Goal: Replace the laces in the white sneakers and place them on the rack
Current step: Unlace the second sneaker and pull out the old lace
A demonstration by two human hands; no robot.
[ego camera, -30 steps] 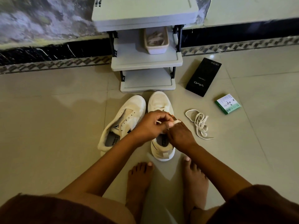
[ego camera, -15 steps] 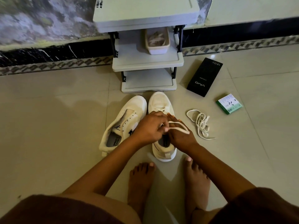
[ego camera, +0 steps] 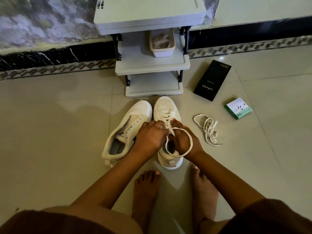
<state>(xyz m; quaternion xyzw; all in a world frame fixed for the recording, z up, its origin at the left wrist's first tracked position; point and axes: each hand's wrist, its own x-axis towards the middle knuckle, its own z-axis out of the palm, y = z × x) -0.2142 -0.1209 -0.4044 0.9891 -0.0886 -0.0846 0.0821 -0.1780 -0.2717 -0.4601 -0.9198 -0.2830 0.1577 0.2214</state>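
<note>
Head cam: both hands over the right sneaker [ego camera: 166, 112] on the floor [ego camera: 50, 132], toe near the rack [ego camera: 152, 65]. Left hand [ego camera: 149, 136] fingers curled on the lace [ego camera: 187, 146] at the eyelets. Right hand [ego camera: 183, 139] pinches the same lace, loop draped over its wrist. Left sneaker [ego camera: 133, 122] unlaced, just beside. Spare lace [ego camera: 209, 129] lies loose to the right.

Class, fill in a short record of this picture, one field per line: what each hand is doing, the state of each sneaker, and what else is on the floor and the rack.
left hand: on the laces of the right-side sneaker
right hand: at the same sneaker, a lace loop draped over it
laced sneaker: partly laced, upright
other sneaker: no lace, eyelets bare
loose lace: on the floor, beside the pair
rack: holds a tub
floor: black box, green box
</note>
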